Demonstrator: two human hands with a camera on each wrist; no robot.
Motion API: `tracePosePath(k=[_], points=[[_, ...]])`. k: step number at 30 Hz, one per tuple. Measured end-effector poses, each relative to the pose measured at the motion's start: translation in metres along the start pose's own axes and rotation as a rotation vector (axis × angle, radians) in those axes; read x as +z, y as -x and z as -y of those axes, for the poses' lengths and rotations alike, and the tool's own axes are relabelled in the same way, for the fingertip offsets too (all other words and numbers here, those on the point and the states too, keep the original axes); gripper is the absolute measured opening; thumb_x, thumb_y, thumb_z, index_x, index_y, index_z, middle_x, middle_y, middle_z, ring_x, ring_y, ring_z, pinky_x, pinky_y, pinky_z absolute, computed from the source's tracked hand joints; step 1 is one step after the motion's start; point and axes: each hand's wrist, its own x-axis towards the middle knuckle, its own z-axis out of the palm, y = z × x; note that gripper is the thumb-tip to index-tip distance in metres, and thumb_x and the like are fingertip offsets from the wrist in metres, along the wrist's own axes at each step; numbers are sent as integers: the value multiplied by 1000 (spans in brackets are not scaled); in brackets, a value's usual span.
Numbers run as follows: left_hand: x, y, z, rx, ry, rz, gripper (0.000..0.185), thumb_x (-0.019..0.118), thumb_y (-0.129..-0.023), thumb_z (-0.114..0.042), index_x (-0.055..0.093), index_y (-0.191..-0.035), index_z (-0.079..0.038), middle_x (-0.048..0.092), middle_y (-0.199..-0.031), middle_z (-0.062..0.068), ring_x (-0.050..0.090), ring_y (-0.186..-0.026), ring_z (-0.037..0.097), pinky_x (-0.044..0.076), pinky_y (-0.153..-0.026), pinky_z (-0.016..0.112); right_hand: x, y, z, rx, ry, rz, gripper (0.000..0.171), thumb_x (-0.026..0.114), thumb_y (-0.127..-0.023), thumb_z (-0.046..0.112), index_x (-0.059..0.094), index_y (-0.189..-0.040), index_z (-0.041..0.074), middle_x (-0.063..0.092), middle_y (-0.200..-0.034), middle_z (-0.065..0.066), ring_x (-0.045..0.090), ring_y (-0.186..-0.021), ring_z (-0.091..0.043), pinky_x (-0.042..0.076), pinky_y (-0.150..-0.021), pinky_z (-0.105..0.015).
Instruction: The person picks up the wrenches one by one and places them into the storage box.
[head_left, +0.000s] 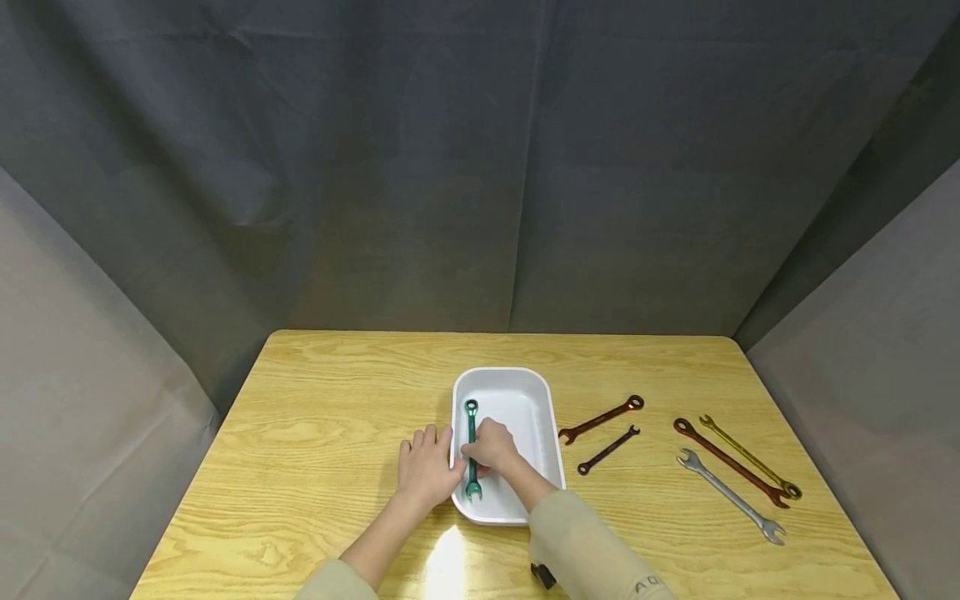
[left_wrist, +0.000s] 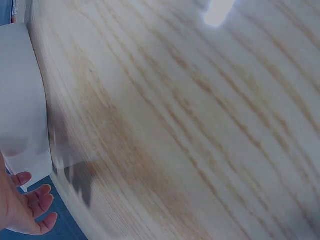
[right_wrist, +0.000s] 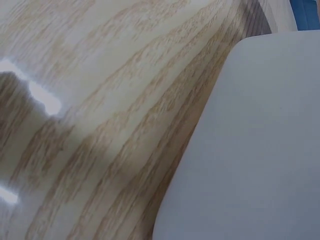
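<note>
The person wears a long-sleeved top in a pale khaki beige. The left sleeve (head_left: 337, 581), seen at the near edge, is plain where it shows, its cuff ending short of the bare left hand (head_left: 429, 468). The right sleeve (head_left: 592, 546) is broad and loose, its rounded cuff leaving the wrist and right hand (head_left: 492, 446) bare. Dark capital lettering (head_left: 647, 585) marks its near part, apparently starting with an A; the rest is hard to read.
</note>
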Motion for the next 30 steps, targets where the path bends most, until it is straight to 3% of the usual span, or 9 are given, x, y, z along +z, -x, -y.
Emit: tracePosePath(k=[16, 30], points=[[2, 0, 1, 11, -12, -29, 47, 53, -77, -39, 52, -116, -12, 52, -102, 11, 46, -88, 27, 34, -71, 41, 2, 0, -1, -26, 32, -27, 24, 70, -75, 10, 48, -80, 2, 54, -59, -7, 55, -40, -13, 44, -38, -22], [-4, 1, -2, -8, 3, 19, 48, 52, -80, -39, 51, -120, -12, 52, -109, 13, 47, -95, 29, 34, -75, 43, 0, 1, 2, -13, 115, -41, 24, 71, -74, 14, 50, -81, 4, 54, -60, -4, 50, -41, -10, 38, -39, -19]])
